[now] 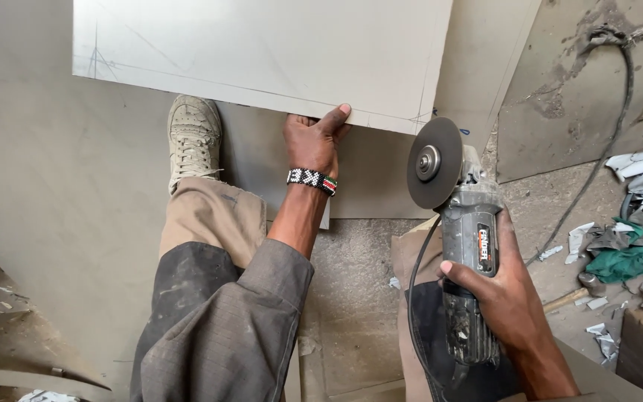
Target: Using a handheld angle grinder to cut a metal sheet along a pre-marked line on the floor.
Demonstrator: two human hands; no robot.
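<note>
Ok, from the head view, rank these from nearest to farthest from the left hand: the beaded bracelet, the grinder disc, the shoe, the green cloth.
Measured from the left hand, which grips the board's lower edge:
1. Beaded bracelet, on that hand's own wrist, just below it.
2. Grinder disc, to the right.
3. Shoe, to the left; nearly level with the disc, so too close to call.
4. Green cloth, far right among floor scraps.

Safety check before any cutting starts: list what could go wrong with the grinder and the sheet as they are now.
1. The left hand grips the edge of the pale grey flat sheet close to the dark cutting disc of the grey angle grinder; a slip might reach the fingers.
2. The disc seems to have no guard on the visible side, and the right hand alone holds the tool, so a kickback may be hard to control.
3. The black power cord loops by the leg and could snag.
</note>
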